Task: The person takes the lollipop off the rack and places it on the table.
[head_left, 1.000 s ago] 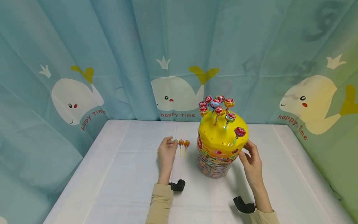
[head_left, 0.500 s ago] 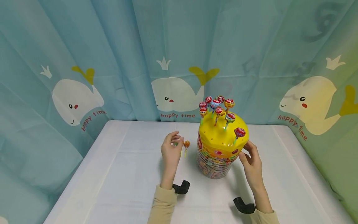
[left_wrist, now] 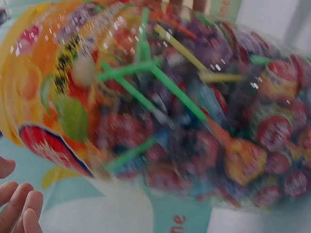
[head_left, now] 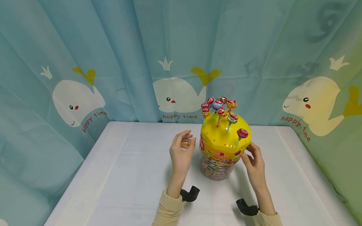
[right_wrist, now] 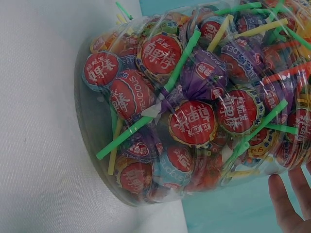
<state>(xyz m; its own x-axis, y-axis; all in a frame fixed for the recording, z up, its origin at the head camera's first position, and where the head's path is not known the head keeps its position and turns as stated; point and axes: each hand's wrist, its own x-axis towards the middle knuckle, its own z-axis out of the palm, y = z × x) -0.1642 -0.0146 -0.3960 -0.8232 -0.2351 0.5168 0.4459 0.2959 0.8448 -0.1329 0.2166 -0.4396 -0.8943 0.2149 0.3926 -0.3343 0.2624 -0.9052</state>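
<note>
The left hand (head_left: 181, 153) was half open above the bench (head_left: 127, 175), its fingers loosely bent and its thumb apart from them; an orange lollipop wrapper (head_left: 185, 143) showed through that gap, though whether the fingers touched it could not be told. The right hand (head_left: 256, 166), thumb and fingers spread, rested against the side of a large clear plastic candy jar (head_left: 216, 171). The jar stood upright, right of the left hand, packed with wrapped lollipops (right_wrist: 192, 124) on green and yellow sticks. Its yellow lid (head_left: 216, 136) carried a cluster of upright lollipops (head_left: 222, 112), mostly toward the back. Both forearms wore tan sleeves (head_left: 168, 205) and black wrist mounts (head_left: 190, 194). White cloth covered the bench, and behind it hung a blue-green curtain (head_left: 118, 47) printed with white whales (head_left: 178, 94) and "happy time".
</note>
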